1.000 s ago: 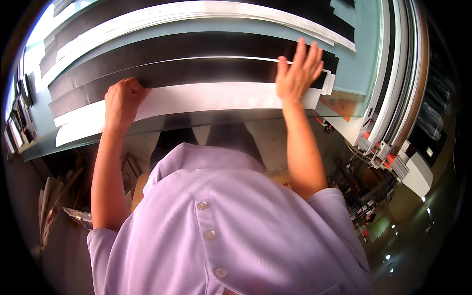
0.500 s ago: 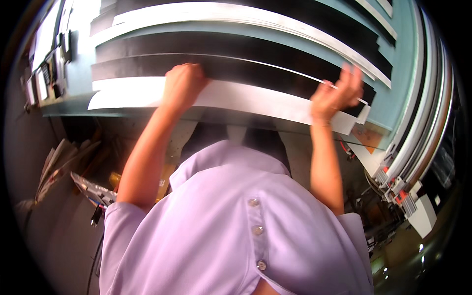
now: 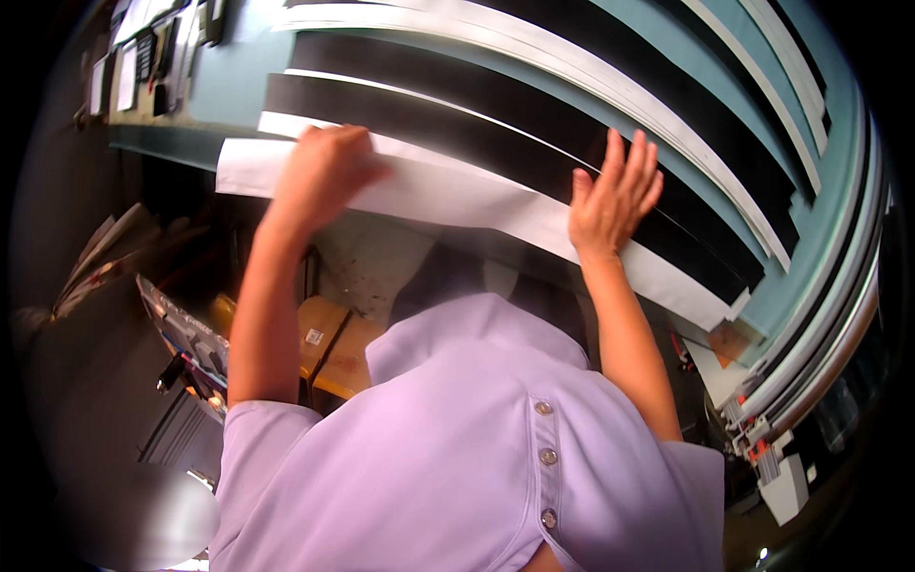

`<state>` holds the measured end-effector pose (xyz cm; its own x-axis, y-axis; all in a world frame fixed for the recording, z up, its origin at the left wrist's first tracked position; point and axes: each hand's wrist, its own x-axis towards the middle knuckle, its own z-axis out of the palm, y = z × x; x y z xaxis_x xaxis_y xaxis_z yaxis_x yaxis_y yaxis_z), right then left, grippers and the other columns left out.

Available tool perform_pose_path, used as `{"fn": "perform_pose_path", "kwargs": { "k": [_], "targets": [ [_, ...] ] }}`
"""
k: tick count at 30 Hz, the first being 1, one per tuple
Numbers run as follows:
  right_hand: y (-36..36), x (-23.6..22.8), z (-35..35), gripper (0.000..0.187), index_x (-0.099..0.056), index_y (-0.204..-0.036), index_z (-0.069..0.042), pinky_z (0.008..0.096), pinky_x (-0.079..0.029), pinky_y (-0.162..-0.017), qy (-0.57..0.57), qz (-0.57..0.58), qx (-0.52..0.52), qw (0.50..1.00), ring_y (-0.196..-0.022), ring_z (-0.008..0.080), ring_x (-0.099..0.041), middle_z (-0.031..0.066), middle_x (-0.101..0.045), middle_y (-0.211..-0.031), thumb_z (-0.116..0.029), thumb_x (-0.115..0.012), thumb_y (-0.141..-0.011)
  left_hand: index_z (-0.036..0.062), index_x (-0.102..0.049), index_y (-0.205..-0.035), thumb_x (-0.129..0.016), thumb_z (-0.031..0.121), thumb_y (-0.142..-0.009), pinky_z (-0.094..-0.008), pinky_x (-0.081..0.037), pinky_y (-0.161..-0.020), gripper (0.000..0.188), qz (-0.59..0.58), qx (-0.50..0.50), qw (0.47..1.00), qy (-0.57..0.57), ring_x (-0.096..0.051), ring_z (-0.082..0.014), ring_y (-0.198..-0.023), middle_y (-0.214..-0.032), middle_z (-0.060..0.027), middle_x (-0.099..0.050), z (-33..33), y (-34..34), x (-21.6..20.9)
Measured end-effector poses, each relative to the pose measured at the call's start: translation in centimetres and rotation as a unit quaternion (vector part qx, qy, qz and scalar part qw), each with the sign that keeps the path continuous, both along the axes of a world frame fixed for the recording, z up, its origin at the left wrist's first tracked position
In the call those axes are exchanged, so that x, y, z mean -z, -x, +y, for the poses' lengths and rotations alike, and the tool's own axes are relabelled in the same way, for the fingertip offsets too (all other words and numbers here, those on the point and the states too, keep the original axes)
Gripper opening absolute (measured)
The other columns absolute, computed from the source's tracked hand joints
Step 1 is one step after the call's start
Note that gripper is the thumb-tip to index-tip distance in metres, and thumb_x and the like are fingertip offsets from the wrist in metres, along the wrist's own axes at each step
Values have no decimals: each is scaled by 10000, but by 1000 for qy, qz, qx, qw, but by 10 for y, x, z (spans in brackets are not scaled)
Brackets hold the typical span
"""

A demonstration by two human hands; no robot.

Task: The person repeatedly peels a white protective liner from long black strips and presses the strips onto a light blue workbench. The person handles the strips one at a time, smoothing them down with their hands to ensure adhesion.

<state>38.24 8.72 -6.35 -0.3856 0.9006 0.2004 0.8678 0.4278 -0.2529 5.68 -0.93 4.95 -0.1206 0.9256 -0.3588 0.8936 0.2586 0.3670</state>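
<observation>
A long white strip (image 3: 457, 197) of paper-like sheet lies along the table's near edge, slightly wavy and partly over that edge. Beyond it and partly under it runs a black strip (image 3: 419, 119), with another black strip behind. My left hand (image 3: 329, 173) is curled over the white strip's left part; its fingertips are blurred, and what they hold, if anything, is hidden. Farther right, my right hand (image 3: 615, 205) lies flat with fingers spread, its palm on the white strip and its fingertips over the black one.
More black and white strips (image 3: 610, 71) lie in rows across the blue-green tabletop (image 3: 243, 71). Metal rails (image 3: 839, 315) border the table at right. Small dark tools (image 3: 162, 62) lie at the far left. Below stand a cardboard box (image 3: 324, 343) and bundled papers (image 3: 114, 248).
My right hand has gone from curled fingers at a thin white edge to lying flat with fingers spread. My left hand stays curled at the white strip. The view has shifted and turned.
</observation>
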Motion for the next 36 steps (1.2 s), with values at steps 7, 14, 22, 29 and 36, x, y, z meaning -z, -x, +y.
{"fn": "perform_pose_path", "kwargs": {
  "k": [7,14,22,29,36],
  "targets": [
    [8,-7,-1,691,-420,-1506,-88,555,-180,-1172,-21,-1,-18,1000,-1478,380,-297,166,-349,-1581,-581,-251,-1052,28,-699,-877,-790,241,-806,-385,-486,-796,242,98,-101,989,-38,-643,-308,-834,-826,-122,-686,-29,155,18],
    [6,-3,-2,669,-422,-1498,-71,544,-180,-1173,-26,-18,-19,999,-1476,365,-312,153,-375,-1569,-550,-262,-1059,78,-726,-837,-746,291,-813,-371,-388,-957,216,-26,-193,981,7,-641,-281,-794,-776,-85,-688,-25,164,41],
    [8,-5,-1,656,-403,-1505,-62,546,-168,-1173,-29,-24,-25,999,-1481,355,-309,158,-370,-1570,-528,-279,-1060,76,-713,-783,-727,284,-792,-374,-357,-994,209,9,-147,989,-25,-658,-284,-778,-745,-96,-688,-24,164,45],
    [5,-4,-1,650,-406,-1504,-61,551,-178,-1169,-32,-25,-31,999,-1482,362,-306,168,-364,-1570,-522,-288,-1061,42,-710,-821,-786,273,-788,-377,-458,-777,246,41,-143,988,25,-650,-267,-777,-771,-103,-677,-17,160,40],
    [6,-8,-2,652,-417,-1501,-70,557,-196,-1164,-32,-19,-28,999,-1479,370,-308,165,-357,-1575,-535,-302,-1059,106,-625,-1140,-788,331,-800,-422,-386,-896,439,227,-178,957,32,-618,-284,-1015,-1038,-81,-656,-29,158,36]
  ]
}}
